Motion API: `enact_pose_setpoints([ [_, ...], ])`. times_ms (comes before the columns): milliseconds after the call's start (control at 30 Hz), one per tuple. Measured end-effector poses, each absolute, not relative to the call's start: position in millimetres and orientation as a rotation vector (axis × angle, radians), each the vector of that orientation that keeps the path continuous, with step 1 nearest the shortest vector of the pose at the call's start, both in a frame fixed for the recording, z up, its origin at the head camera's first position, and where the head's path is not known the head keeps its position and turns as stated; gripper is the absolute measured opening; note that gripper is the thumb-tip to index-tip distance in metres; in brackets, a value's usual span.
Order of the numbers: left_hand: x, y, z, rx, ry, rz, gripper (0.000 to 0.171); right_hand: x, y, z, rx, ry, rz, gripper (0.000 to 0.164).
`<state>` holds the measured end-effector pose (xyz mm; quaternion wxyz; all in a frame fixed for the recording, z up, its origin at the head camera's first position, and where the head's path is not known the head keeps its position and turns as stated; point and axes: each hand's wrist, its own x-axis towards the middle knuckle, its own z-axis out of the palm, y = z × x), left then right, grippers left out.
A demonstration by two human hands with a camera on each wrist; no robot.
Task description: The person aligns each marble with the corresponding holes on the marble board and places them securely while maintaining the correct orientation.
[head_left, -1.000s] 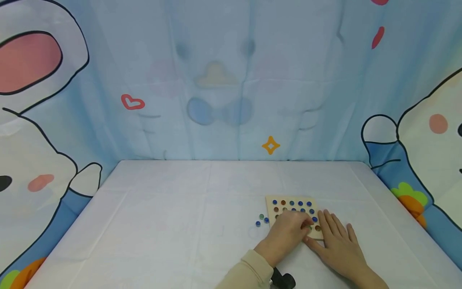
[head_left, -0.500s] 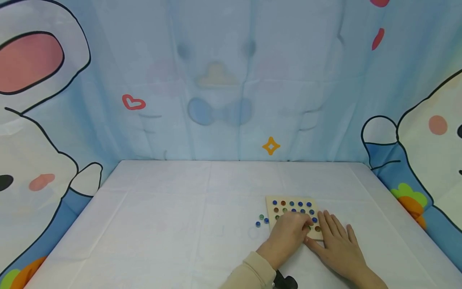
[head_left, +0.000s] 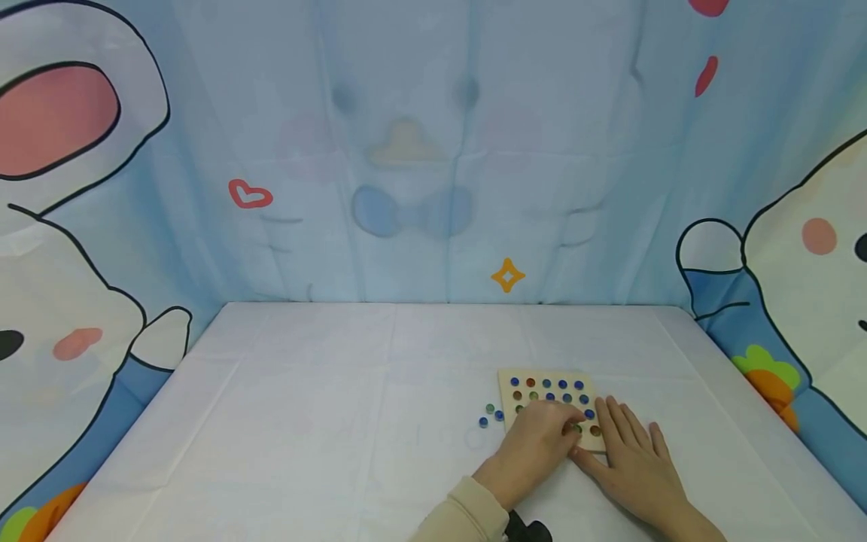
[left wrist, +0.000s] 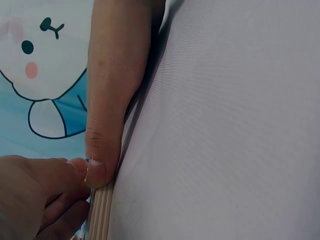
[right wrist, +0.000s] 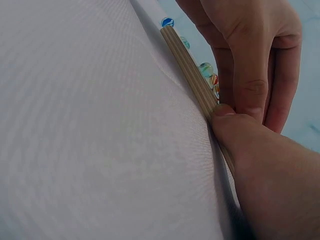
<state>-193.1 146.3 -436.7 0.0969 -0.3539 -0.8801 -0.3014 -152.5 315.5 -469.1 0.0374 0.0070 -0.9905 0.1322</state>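
A pale wooden board (head_left: 542, 376) with rows of coloured glass marbles lies on the table. My left hand (head_left: 535, 440) is over its near part, fingers bent and fingertips together, pinching a small marble (head_left: 578, 430) that they mostly cover. Flat beside the board's right edge, my right hand (head_left: 637, 467) has its fingers spread. Its thumb (right wrist: 227, 117) touches the near edge of the board in the right wrist view. In the left wrist view the left fingertips (left wrist: 75, 167) are close to that thumb, with a speck of blue between. Part of the board is hidden under the left hand.
Several loose marbles (head_left: 484, 422) lie on the white tablecloth (head_left: 305, 421), just left of the board. A black camera mount (head_left: 528, 530) sits by the left wrist. Behind the table hangs a blue cartoon-print curtain (head_left: 420, 271).
Both hands stay in nearly the same place on the board. The left forearm shifts very slightly, and the head view moves a little.
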Motion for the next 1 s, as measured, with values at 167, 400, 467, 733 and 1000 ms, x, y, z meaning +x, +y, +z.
enact_pose_setpoints([
  [167,-194,141,-436,-1.034,-2.581,-0.930,0.020,-153,316,-469,0.043,-3.039,0.416,0.105],
  [400,-194,135,-432,-0.990,-2.622,-0.915,0.020,-154,318,-471,0.055,-3.027,0.430,0.106],
  [467,-194,133,-431,-0.983,-2.635,-0.919,0.020,-154,318,-472,0.047,-3.030,0.442,0.107],
  [733,-196,125,-428,-0.972,-2.558,-0.880,0.018,-156,318,-474,0.032,-3.024,0.409,0.107],
  [1000,-195,117,-423,-0.948,-2.571,-0.984,0.020,-156,315,-471,0.002,-3.040,0.387,0.108],
])
